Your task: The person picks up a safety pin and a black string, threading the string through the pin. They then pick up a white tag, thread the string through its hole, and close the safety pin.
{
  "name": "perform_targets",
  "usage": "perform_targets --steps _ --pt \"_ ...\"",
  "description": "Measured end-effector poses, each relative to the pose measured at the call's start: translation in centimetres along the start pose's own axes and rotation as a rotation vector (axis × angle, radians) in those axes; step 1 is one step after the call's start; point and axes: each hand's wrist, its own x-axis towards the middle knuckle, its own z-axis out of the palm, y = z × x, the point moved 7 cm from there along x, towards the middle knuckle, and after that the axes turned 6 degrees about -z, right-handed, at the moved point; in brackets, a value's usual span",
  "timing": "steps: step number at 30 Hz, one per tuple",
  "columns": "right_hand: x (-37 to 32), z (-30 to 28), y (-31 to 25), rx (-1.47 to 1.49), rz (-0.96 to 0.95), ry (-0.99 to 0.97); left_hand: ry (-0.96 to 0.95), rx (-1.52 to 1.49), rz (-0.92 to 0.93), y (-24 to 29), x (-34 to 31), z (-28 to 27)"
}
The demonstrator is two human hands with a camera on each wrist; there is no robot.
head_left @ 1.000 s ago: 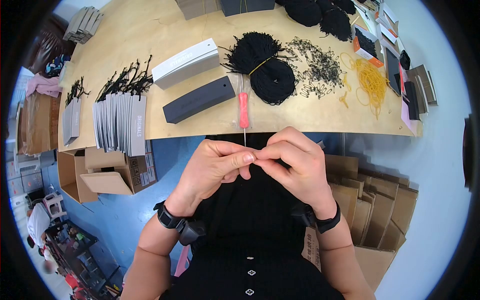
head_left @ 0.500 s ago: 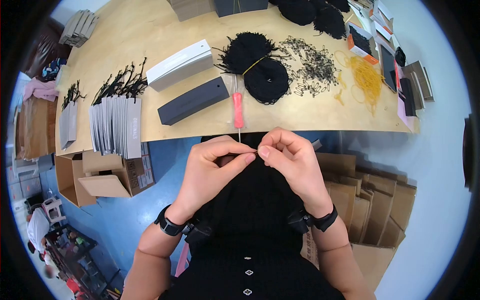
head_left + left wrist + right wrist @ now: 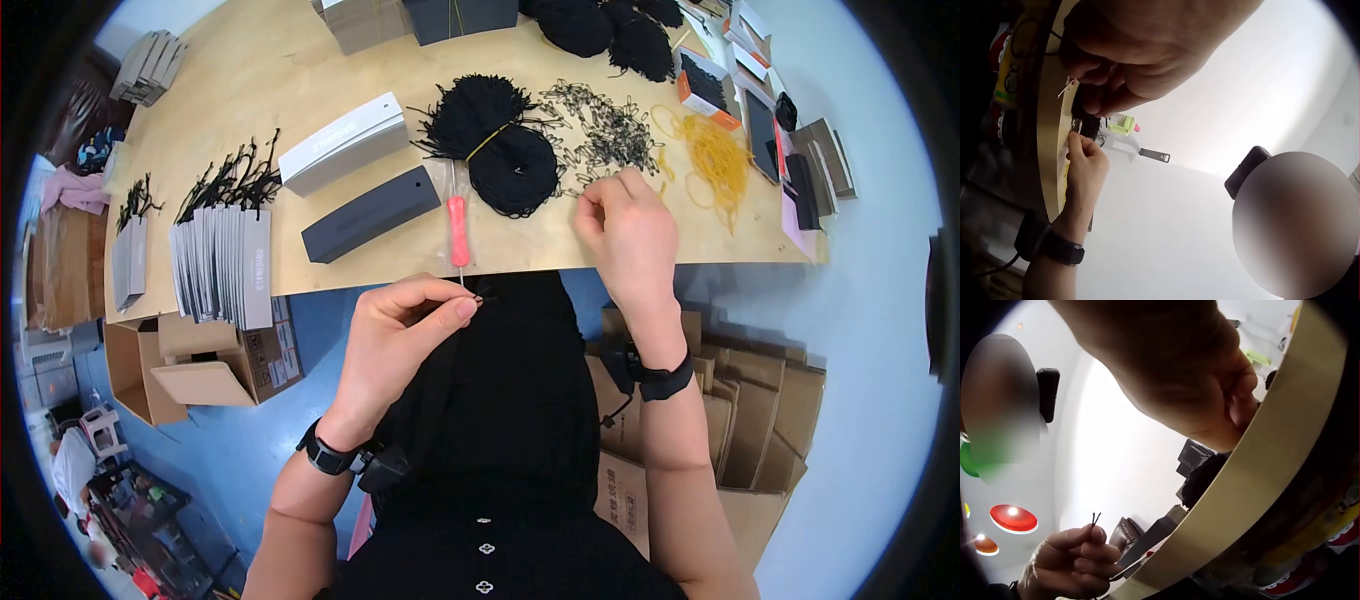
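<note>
Over the lap, just off the table's front edge, my left hand (image 3: 395,325) pinches a thin black cord (image 3: 1095,520) between thumb and index finger. Two short cord ends stick up from that pinch in the right wrist view. My right hand (image 3: 635,240) is over the table, fingers bent and fingertips at the near edge of a pile of small dark wire pins (image 3: 615,130). I cannot tell whether it holds a pin. To its left lies a black cord bundle (image 3: 515,175) tied with a yellow band. A thin-shafted tool with a pink handle (image 3: 458,232) points over the edge near my left hand.
White tags (image 3: 345,145) and dark tags (image 3: 370,215) stand in stacks on the table (image 3: 240,70). Corded grey tags (image 3: 222,265) lie at left. Yellow rubber bands (image 3: 718,165) and an orange-white box (image 3: 705,85) are at right. Flattened cartons (image 3: 760,430) lean below.
My right hand has parted from the left and moved forward and right to the pin pile. The left hand keeps its pinch on the cord, slightly further left.
</note>
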Motion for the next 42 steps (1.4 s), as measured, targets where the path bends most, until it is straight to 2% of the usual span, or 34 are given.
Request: perform_targets --steps 3,5,15,17,18,20,21,24,31,34,42 --pt "-0.2 0.0 0.0 0.017 -0.006 0.014 -0.004 -0.016 -0.002 0.2 0.1 0.0" --pt "-0.6 -0.1 0.6 0.212 0.084 0.026 -0.008 -0.016 -0.003 0.2 0.1 -0.1" --pt "-0.2 -0.2 -0.4 0.071 -0.037 -0.010 -0.010 -0.050 -0.024 -0.2 0.1 -0.2" --pt "-0.8 -1.4 -0.7 0.557 0.199 -0.032 0.015 -0.039 -0.017 -0.3 -0.1 -0.6" --pt "-1.4 -1.8 -1.3 0.562 0.200 -0.035 0.012 -0.033 -0.026 -0.4 0.1 -0.5" --pt "-3.2 -0.4 -2.4 1.032 0.452 -0.242 0.006 -0.026 -0.032 -0.4 0.3 -0.1" --pt "-3.6 -0.4 -3.6 1.220 0.486 -0.288 0.012 -0.038 -0.027 -0.3 0.3 0.0" --pt "-4.5 0.5 -5.7 1.544 0.609 -0.288 -0.008 -0.076 -0.053 -0.2 0.2 0.0" --pt "-6.0 3.4 -6.8 1.883 0.798 -0.343 -0.074 -0.207 -0.108 -0.7 0.1 -0.1" --pt "-6.4 4.1 -6.9 1.961 0.853 -0.415 -0.082 -0.143 -0.093 -0.6 0.1 -0.1" --pt "-6.8 4.5 -7.0 1.971 0.873 -0.476 -0.054 -0.115 -0.106 -0.6 0.2 -0.3"
